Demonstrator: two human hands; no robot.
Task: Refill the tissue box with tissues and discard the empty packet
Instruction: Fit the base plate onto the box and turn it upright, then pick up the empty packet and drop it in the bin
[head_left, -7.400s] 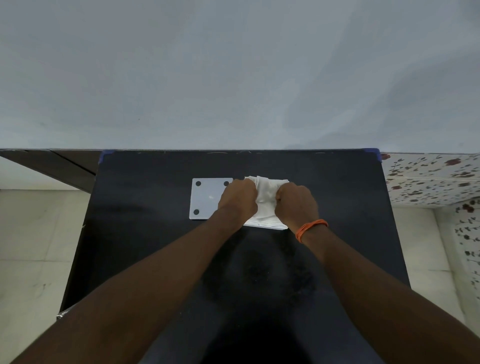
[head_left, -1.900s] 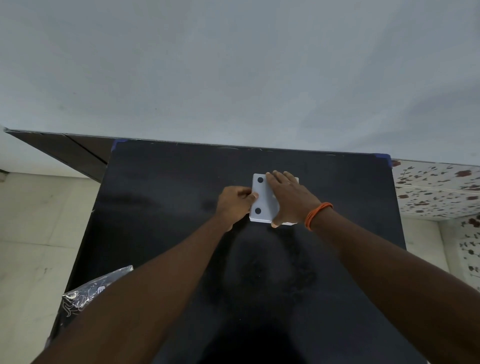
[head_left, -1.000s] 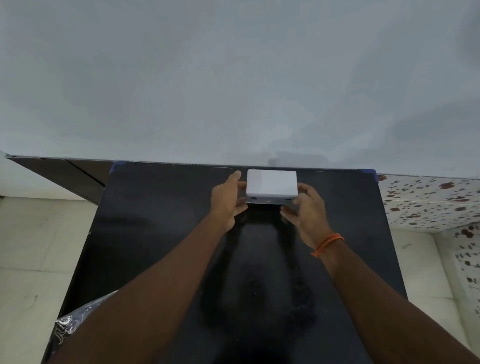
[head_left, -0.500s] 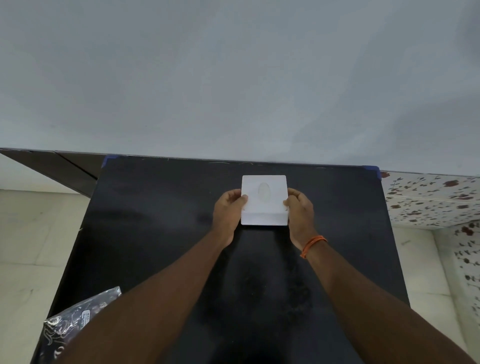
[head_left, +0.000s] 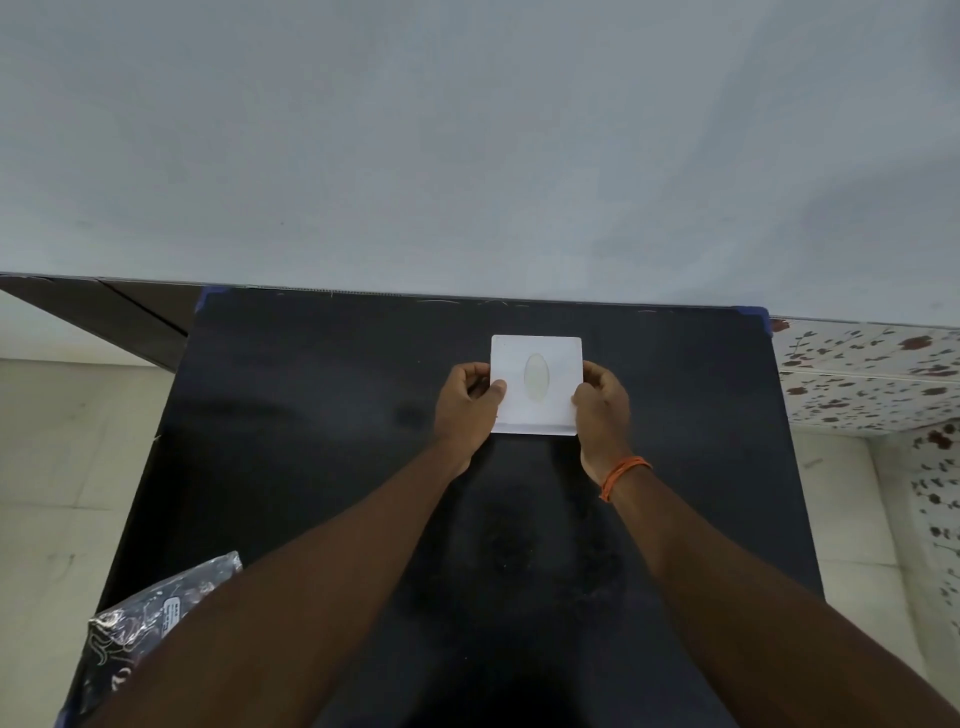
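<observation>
A white square tissue box (head_left: 535, 384) sits upright on the black table (head_left: 322, 415), its oval slot facing up. My left hand (head_left: 465, 410) grips its left side, thumb on the top edge. My right hand (head_left: 602, 410), with an orange band at the wrist, grips the right side. No tissue shows through the slot. A dark, shiny plastic packet (head_left: 140, 618) with a small white label lies crumpled at the table's near-left corner, partly behind my left forearm.
The table stands against a pale grey wall (head_left: 467, 156). Light floor tiles (head_left: 67, 457) lie to the left, and a flower-patterned tiled surface (head_left: 872, 379) is at the right. A dark skirting strip (head_left: 104, 312) runs along the wall at the left.
Earlier I pressed tissues into the open box, then fitted the base plate. In the last second I turned the box over, slot up, and set it on the table, both hands at its sides.
</observation>
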